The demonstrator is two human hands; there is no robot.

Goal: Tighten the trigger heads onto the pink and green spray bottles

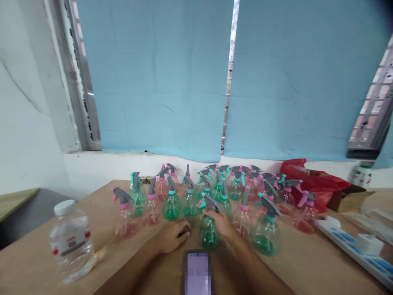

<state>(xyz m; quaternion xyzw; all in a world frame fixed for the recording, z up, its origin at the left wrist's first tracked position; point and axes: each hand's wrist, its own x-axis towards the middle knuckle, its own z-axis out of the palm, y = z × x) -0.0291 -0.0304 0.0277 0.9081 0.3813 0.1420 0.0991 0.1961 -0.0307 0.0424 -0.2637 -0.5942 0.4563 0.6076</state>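
My right hand (220, 218) is wrapped round the neck of a green spray bottle (210, 235) with a grey and turquoise trigger head. This bottle stands upright in front of me, with some green showing in its lower part. My left hand (173, 237) rests on the table just left of it, fingers curled into a loose fist, with nothing visible in them. Close by stand another green spray bottle (171, 204) and a pink spray bottle (151, 208). Right of my right hand are a pink spray bottle (242, 219) and a green spray bottle (266, 235).
Several more pink and green spray bottles crowd the table (123, 270) toward the wall. A water bottle (72, 241) stands left, a phone (198, 272) lies in front. At right are a power strip (353, 250), a red plastic bag (313, 182) and a cardboard box (353, 200).
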